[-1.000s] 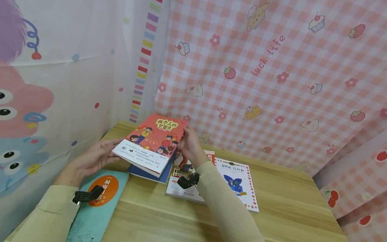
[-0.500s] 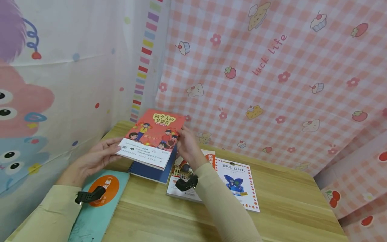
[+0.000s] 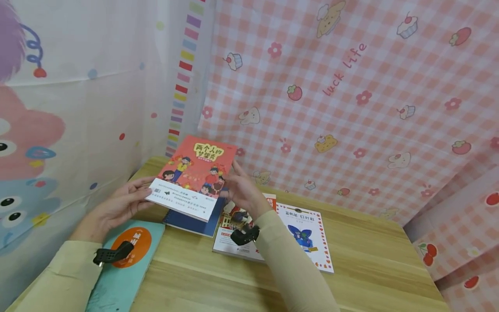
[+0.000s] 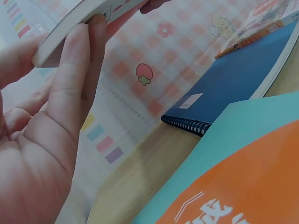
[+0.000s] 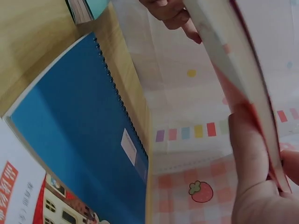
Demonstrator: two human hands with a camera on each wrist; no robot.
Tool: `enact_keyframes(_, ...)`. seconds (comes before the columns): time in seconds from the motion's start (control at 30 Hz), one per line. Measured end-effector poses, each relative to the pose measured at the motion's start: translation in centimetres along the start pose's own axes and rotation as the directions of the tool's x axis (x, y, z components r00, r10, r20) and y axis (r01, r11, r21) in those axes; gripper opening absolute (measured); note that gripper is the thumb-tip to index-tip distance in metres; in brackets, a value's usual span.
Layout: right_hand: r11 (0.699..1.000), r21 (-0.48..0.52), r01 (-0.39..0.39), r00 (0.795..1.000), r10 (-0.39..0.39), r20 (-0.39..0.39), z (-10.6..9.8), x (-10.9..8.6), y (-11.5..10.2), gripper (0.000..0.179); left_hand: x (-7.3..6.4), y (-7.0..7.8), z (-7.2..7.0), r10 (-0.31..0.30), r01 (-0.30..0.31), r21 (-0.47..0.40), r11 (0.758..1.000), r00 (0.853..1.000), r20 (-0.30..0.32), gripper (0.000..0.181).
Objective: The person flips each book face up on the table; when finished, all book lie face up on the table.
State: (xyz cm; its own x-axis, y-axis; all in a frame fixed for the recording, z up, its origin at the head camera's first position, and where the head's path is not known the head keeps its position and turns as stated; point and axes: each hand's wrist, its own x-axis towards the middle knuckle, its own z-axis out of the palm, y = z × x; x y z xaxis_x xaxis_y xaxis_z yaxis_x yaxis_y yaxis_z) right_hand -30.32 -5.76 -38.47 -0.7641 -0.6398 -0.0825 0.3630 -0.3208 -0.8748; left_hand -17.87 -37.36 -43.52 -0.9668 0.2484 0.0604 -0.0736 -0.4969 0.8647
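Observation:
A red book with a white lower band [image 3: 195,173] is held tilted above the table between both hands. My left hand [image 3: 126,201] pinches its lower left corner, thumb on top and fingers beneath, as the left wrist view shows. On the opposite edge my right hand [image 3: 243,188] grips the book, fingers under it. Below it lies a blue spiral notebook [image 5: 79,126], partly covered by the red book in the head view. Both wrist views show a gap between book and notebook.
A teal book with an orange circle [image 3: 128,268] lies at the left under the left forearm. Right of the notebook lie a book with a building on its cover [image 3: 234,242] and a white book with a blue butterfly [image 3: 300,229]. Patterned curtains [image 3: 331,108] stand behind the wooden table [image 3: 370,255].
The red book has shifted slightly up and left in the head view, with both hands still holding it. More of the blue notebook shows below it. The other books stay put.

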Motion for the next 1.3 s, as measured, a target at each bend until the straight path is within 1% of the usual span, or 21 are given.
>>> enact_keyframes(0.1,0.999,0.044,0.02,0.999,-0.019,-0.027,0.0,0.2,0.3,0.071,-0.1,-0.1,-0.2,-0.002,0.002,-0.021,1.0,1.0,0.001,0.033)
enact_keyframes(0.23,0.997,0.061,0.049,0.996,-0.044,-0.083,0.3,0.5,0.7,0.064,-0.1,-0.1,-0.3,0.008,-0.008,-0.065,0.998,1.0,0.005,0.037)
enact_keyframes(0.3,0.997,0.058,0.046,0.994,-0.04,-0.1,0.5,0.6,1.0,0.062,-0.1,0.0,-0.3,0.017,-0.018,-0.074,0.997,1.0,-0.007,0.036)
enact_keyframes(0.37,0.998,0.053,0.041,0.993,-0.034,-0.112,0.8,0.7,1.3,0.062,-0.2,0.1,-0.3,0.018,-0.021,-0.07,0.997,0.999,-0.037,0.034)
enact_keyframes(0.43,0.998,0.052,0.032,0.992,-0.026,-0.126,1.1,0.8,1.6,0.062,-0.2,0.1,-0.4,0.014,-0.017,-0.037,0.999,0.998,-0.068,0.034)
enact_keyframes(0.47,0.998,0.05,0.032,0.991,-0.025,-0.13,1.2,0.9,1.8,0.062,-0.2,0.1,-0.4,0.008,-0.009,-0.016,1.0,0.996,-0.085,0.038)
enact_keyframes(0.57,1.0,0.015,0.023,0.988,-0.021,-0.152,1.6,0.8,2.5,0.062,0.0,0.1,-0.6,-0.02,0.028,0.06,0.998,0.992,-0.126,0.06)
enact_keyframes(0.63,1.0,-0.009,-0.003,0.989,0.001,-0.147,1.7,0.8,3.0,0.065,0.1,0.0,-0.9,-0.036,0.056,0.134,0.989,0.988,-0.149,0.07)
enact_keyframes(0.67,0.999,-0.03,-0.021,0.99,0.016,-0.141,1.8,0.8,3.2,0.066,0.2,-0.1,-1.0,-0.043,0.073,0.182,0.981,0.985,-0.165,0.072)
enact_keyframes(0.7,0.998,-0.052,-0.042,0.99,0.035,-0.137,1.8,0.8,3.4,0.067,0.2,-0.2,-1.1,-0.048,0.091,0.234,0.968,0.982,-0.181,0.073)
enact_keyframes(0.77,0.992,-0.096,-0.081,0.99,0.069,-0.122,1.9,0.7,3.7,0.068,0.3,-0.4,-1.3,-0.056,0.128,0.342,0.931,0.975,-0.213,0.07)
enact_keyframes(0.83,0.982,-0.147,-0.119,0.987,0.1,-0.128,2.1,0.7,4.0,0.069,0.4,-0.6,-1.5,-0.06,0.162,0.444,0.881,0.97,-0.236,0.067)
enact_keyframes(0.9,0.97,-0.194,-0.148,0.982,0.121,-0.145,2.2,0.8,4.2,0.069,0.5,-0.8,-1.6,-0.065,0.193,0.518,0.833,0.965,-0.255,0.063)
enact_keyframes(1.0,0.954,-0.23,-0.192,0.972,0.151,-0.181,2.3,1.0,4.5,0.07,0.6,-1.0,-1.7,-0.078,0.23,0.592,0.773,0.959,-0.271,0.059)
enact_keyframes(1.03,0.951,-0.232,-0.206,0.968,0.162,-0.194,2.3,1.1,4.7,0.07,0.6,-1.0,-1.7,-0.083,0.245,0.617,0.748,0.957,-0.279,0.058)
enact_keyframes(1.17,0.944,-0.211,-0.255,0.948,0.201,-0.247,2.4,1.5,5.6,0.072,0.4,-1.1,-1.9,-0.1,0.298,0.693,0.657,0.945,-0.312,0.056)
enact_keyframes(1.23,0.941,-0.197,-0.274,0.939,0.217,-0.268,2.4,1.7,6.1,0.072,0.3,-1.1,-2.0,-0.103,0.312,0.725,0.614,0.942,-0.318,0.055)
enact_keyframes(1.3,0.939,-0.185,-0.29,0.93,0.23,-0.287,2.5,1.8,6.5,0.073,0.3,-1.2,-2.1,-0.105,0.322,0.745,0.584,0.94,-0.324,0.054)
